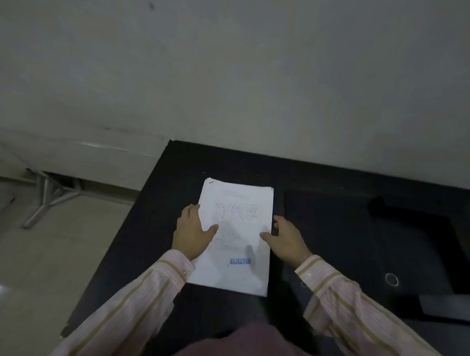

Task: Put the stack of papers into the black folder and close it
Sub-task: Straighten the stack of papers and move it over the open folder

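Observation:
A white stack of papers [237, 205] lies flat on the black table [148, 227], with printed text and a blue stamp near its near edge. My left hand [193, 234] grips the stack's left edge, thumb on top of the sheet. My right hand [286, 240] holds the right edge, thumb on the paper and fingers at the side. The black folder [362, 240] lies open to the right of the stack, hard to make out against the dark table; a metal ring [391, 279] shows on it.
A pale wall rises behind the table. To the left is a tiled floor [17, 260] with a metal frame leg [45, 202] of another table. The table's left edge runs diagonally close to my left sleeve.

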